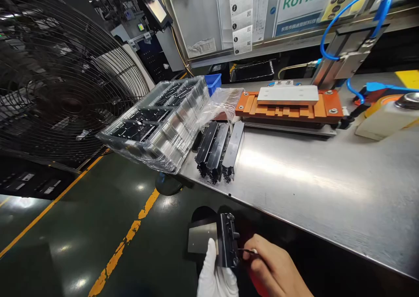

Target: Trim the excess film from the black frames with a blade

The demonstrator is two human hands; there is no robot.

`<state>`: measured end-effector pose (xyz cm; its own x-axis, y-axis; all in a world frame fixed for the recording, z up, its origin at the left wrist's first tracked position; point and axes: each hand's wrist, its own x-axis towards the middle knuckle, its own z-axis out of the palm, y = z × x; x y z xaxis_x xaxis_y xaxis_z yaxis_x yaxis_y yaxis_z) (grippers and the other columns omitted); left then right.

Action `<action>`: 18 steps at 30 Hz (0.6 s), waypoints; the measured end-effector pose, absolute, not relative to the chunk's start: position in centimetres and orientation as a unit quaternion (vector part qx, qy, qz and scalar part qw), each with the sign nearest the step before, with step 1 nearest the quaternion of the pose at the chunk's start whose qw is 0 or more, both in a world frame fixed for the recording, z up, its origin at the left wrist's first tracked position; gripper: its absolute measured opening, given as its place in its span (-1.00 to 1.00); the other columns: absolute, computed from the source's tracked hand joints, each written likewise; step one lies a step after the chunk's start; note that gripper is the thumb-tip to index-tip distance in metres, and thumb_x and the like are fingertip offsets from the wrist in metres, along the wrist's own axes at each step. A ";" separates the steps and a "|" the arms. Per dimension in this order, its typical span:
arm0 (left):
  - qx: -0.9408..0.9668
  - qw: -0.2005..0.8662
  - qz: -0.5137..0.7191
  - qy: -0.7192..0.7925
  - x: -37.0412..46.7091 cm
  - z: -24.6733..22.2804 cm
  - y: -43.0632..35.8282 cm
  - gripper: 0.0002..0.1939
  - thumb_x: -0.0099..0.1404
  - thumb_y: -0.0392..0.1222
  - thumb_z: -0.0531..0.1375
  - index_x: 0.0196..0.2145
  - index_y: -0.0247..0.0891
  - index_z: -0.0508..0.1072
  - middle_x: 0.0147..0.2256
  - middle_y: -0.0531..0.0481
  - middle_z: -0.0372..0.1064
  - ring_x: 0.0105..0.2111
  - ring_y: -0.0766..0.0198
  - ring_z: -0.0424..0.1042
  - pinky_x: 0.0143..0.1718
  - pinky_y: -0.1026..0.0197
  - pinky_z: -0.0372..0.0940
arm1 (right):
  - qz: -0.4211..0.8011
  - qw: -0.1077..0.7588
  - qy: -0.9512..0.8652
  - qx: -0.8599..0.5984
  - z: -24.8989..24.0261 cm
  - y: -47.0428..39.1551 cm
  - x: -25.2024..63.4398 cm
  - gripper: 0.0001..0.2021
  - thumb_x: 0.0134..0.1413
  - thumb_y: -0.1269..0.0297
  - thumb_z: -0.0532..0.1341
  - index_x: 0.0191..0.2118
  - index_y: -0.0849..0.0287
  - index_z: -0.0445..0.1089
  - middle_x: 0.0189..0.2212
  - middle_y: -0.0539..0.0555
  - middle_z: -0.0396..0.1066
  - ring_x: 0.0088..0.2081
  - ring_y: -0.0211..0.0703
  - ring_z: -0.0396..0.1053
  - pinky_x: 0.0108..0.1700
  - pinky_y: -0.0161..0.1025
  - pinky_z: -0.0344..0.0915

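Observation:
A black plastic part [228, 240] with small knobs along its right side is held below the table's front edge. My left hand [218, 277], in a white glove, is closed round its lower end, the thumb raised on the left. My bare right hand [273, 264] pinches a thin dark tool [248, 250], whose tip reaches the part's right side. Several similar black parts [218, 150] lie side by side on the metal table [294, 170], near its left end.
Stacked clear trays [176, 135] with black parts stand at the table's left end, beside a large fan [65, 91]. An orange fixture [288, 107] with a blue air hose [322, 39] stands at the back. A white bottle [379, 120] is at right.

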<state>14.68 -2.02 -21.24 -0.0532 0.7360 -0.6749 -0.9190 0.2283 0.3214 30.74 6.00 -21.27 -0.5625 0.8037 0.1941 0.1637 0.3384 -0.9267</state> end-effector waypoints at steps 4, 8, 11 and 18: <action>-0.104 0.669 0.615 0.403 15.2 -20.2 -1.6 -0.64 0.36 -0.03 0.18 0.04 -0.23 0.39 0.00 -0.13 0.40 -0.10 0.14 0.46 -0.11 -0.01 0.43 | 0.385 0.328 -0.804 -0.312 -20.9 5.8 30.2 -0.57 0.22 -0.22 0.08 -0.38 0.07 0.25 -0.53 -0.10 0.32 -0.54 -0.31 0.29 -0.50 -0.36 0.17; -0.097 0.661 0.618 0.415 15.5 -19.5 -1.5 -0.64 0.36 -0.02 0.17 0.04 -0.22 0.39 0.04 -0.13 0.38 -0.06 0.13 0.43 -0.06 -0.04 0.41 | 0.331 0.329 -0.829 -0.307 -21.2 5.9 29.8 -0.58 0.26 -0.15 0.09 -0.43 0.08 0.23 -0.57 -0.11 0.29 -0.57 -0.34 0.27 -0.52 -0.38 0.14; -0.100 0.652 0.623 0.421 15.3 -19.7 -1.6 -0.65 0.37 -0.03 0.17 0.03 -0.22 0.39 0.03 -0.13 0.38 -0.07 0.14 0.44 -0.07 -0.03 0.41 | 0.269 0.357 -0.841 -0.303 -21.5 5.9 29.7 -0.55 0.30 -0.10 0.07 -0.52 0.10 0.19 -0.64 -0.12 0.24 -0.61 -0.35 0.21 -0.55 -0.36 0.07; -0.119 0.627 0.643 0.423 14.3 -22.1 -2.1 -0.60 0.38 0.00 0.15 0.08 -0.25 0.38 -0.06 -0.13 0.48 -0.18 0.19 0.53 -0.19 0.07 0.49 | 0.179 0.395 -0.831 -0.348 -21.8 6.1 29.1 -0.58 0.32 -0.08 0.05 -0.45 0.11 0.29 -0.60 -0.06 0.24 -0.57 -0.28 0.22 -0.51 -0.33 0.10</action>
<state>14.26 -2.14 -22.10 -0.1844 0.7059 -0.6839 -0.9074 0.1452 0.3945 29.10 6.14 -21.83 -0.4444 0.7205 0.5323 0.4372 0.6931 -0.5731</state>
